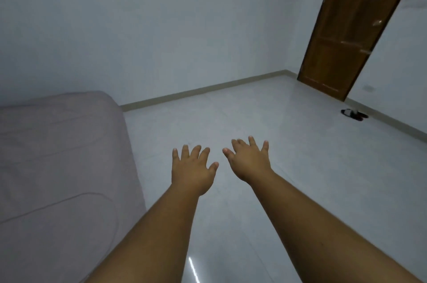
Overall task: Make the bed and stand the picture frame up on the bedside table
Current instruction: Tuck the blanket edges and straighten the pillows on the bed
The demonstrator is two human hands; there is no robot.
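Observation:
The bed point(57, 162) fills the lower left, covered by a pale mauve sheet with a few creases and a seam line. Both my arms stretch forward over the floor to the right of the bed. My left hand point(193, 168) is palm down with fingers spread and holds nothing. My right hand point(248, 159) is beside it, also palm down, fingers apart and empty. Neither hand touches the bed. No picture frame or bedside table shows in this view.
Glossy white tiled floor point(277, 190) spreads ahead and to the right. A brown wooden door point(346, 35) stands at the back right. A pair of dark slippers point(354, 114) lies near the right wall. Pale walls with a baseboard point(196, 92) bound the room.

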